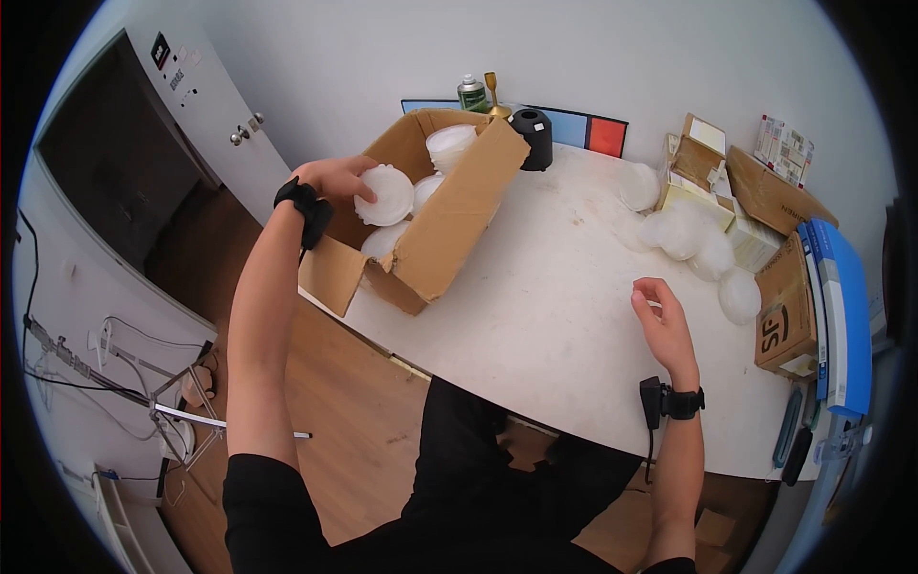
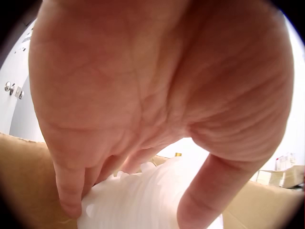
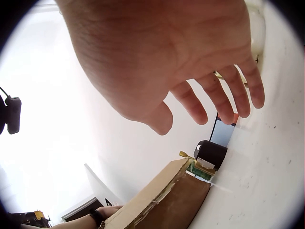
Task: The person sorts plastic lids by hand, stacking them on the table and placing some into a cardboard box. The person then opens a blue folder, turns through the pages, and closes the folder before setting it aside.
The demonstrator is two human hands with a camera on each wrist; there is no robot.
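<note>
Fingers and thumb of the left hand (image 1: 335,179) grip 1 ridged white stack (image 1: 393,199), its long axis apparently running from thumb to fingers. The stack is at the open mouth of the cardboard box (image 1: 473,210). The right hand (image 1: 666,330), fingers loosely extended and empty, is farther off, above the table (image 1: 535,325).

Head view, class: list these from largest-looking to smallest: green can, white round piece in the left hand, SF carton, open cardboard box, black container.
1. Open cardboard box
2. SF carton
3. White round piece in the left hand, and black container: too alike to rank
4. Green can
</note>
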